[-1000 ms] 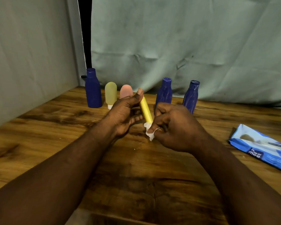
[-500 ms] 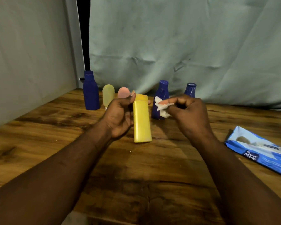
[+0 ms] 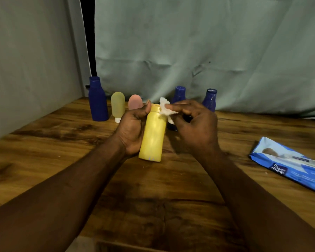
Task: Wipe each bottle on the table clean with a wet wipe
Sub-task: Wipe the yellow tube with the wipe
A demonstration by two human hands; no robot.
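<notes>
My left hand grips a flat yellow bottle above the middle of the table, cap end pointing away, thumb up by the cap. My right hand pinches a crumpled white wet wipe and holds it against the bottle's upper right shoulder. Along the back stand a tall dark blue bottle, a pale yellow tube and a pink tube. Two more dark blue bottles, one and another, stand partly hidden behind my right hand.
A blue wet wipe pack lies flat at the right on the wooden table. A grey-green cloth backdrop hangs behind the table, and a wall closes off the left side.
The yellow bottle has turned from edge-on to its broad face. My right hand with the wipe moved from the bottle's lower end up to its cap end and now touches the shoulder.
</notes>
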